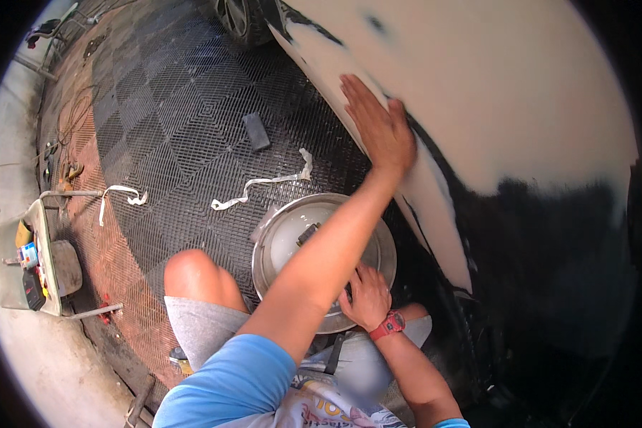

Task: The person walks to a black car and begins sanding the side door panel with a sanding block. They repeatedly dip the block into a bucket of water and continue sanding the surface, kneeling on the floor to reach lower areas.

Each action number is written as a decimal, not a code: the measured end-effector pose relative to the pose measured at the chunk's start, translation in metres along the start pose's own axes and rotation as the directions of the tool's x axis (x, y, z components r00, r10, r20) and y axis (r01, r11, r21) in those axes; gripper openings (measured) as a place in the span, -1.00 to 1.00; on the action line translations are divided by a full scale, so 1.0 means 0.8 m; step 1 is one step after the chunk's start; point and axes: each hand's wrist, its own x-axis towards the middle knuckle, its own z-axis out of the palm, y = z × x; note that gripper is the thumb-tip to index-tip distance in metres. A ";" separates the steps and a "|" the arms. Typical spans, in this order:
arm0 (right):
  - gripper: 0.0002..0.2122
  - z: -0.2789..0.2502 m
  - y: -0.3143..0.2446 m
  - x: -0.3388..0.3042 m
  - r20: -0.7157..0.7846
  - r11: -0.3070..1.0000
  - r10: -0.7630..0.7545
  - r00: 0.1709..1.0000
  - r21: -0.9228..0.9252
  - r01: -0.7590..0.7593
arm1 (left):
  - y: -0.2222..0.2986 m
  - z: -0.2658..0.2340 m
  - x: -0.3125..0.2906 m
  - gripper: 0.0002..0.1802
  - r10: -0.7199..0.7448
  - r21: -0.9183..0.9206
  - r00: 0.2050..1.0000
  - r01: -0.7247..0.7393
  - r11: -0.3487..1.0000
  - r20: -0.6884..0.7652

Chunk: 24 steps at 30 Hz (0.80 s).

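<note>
My left hand (381,132) lies flat on the pale, sanded-looking lower side panel (435,210) of a car, fingers stretched out and thumb apart. Below it, between my knees, stands a round basin (262,260) with a wide rim and whitish liquid inside. A small dark block (307,234) sits in the basin, partly behind my left forearm. My right hand (368,296), with a red watch (387,325) at the wrist, is at the basin's near right side. Its fingers are curled around something dark, mostly hidden.
Dark ribbed floor tiles carry a grey block (256,132) and crumpled white strips (257,187). At left, a metal-legged stand holds a tray (11,246) of bottles and small items. A car wheel (239,20) shows at the top. The dark car body (542,264) closes off the right.
</note>
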 end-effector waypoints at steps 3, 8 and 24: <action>-0.52 0.000 0.000 0.002 0.037 0.999 0.036 0.999 0.033 -0.038 | 0.018 -0.001 -0.051 -0.06 0.007 -0.027 1.000 -0.007 1.000 0.022; -0.48 0.014 0.013 -0.010 -0.093 0.983 0.000 0.996 0.184 0.017 | 0.047 -0.005 -0.128 0.04 -0.016 -0.060 0.995 0.022 0.998 0.101; -0.58 -0.005 -0.003 0.002 -0.088 0.998 -0.026 0.996 0.060 0.031 | -0.114 -0.013 0.172 -0.06 0.036 0.081 0.999 -0.035 0.996 -0.014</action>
